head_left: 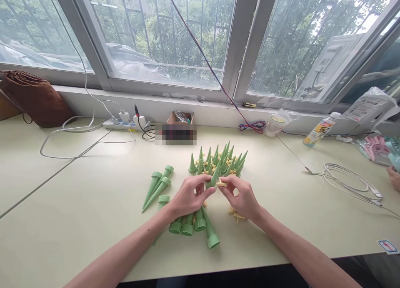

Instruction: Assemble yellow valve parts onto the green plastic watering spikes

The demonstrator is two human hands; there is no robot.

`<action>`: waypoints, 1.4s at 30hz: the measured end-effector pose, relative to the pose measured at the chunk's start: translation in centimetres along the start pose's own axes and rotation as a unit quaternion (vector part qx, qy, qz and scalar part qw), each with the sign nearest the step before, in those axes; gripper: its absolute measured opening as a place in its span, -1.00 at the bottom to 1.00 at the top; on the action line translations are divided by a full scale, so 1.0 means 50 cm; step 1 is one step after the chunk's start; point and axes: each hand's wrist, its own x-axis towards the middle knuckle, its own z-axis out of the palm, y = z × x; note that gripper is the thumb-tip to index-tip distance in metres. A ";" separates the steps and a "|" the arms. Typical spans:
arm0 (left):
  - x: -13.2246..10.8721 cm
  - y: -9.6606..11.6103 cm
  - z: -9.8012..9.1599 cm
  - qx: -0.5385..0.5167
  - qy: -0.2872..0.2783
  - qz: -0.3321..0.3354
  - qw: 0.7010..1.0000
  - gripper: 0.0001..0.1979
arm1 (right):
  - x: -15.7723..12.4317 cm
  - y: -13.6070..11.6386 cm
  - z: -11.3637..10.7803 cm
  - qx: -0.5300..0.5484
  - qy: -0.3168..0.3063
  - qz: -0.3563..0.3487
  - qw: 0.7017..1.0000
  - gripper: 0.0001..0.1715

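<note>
My left hand (193, 192) grips a green plastic cone-shaped spike (215, 175), its point tilted up. Close beside it, my right hand (240, 192) pinches a small pale-yellow plastic piece (221, 183); whether the piece touches the spike I cannot tell. Behind both hands stands a cluster of upright green spikes (223, 161) with yellow pieces among them. Several loose green spikes (158, 188) lie to the left, and more spikes (212, 238) lie below my left hand, partly covered by it. A few yellow pieces (238, 216) rest under my right hand.
A power strip (120, 123) with cables sits at the back left near a brown bag (34, 97). A small open box (180, 118), a plastic cup (275, 123) and a bottle (321, 130) stand along the window. A white cable (350, 177) and another person's hand (394, 177) are at right.
</note>
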 end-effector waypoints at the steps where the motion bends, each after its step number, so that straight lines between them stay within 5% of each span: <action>1: 0.000 -0.001 0.001 -0.001 0.004 0.003 1.000 -0.81 | -0.001 0.002 -0.001 -0.004 -0.004 0.000 1.000 -0.92; 20: 0.002 0.004 0.000 -0.032 -0.037 0.010 0.999 -0.81 | -0.009 0.004 0.006 -0.021 -0.082 0.025 0.996 -0.57; 34: 0.005 0.010 -0.005 -0.051 -0.016 -0.061 0.997 -0.69 | -0.005 -0.015 0.000 0.025 -0.015 0.005 1.000 -0.80; 42: 0.001 0.004 -0.002 0.020 -0.006 -0.009 1.000 -0.75 | -0.007 -0.004 0.004 0.020 -0.007 -0.003 1.000 -0.87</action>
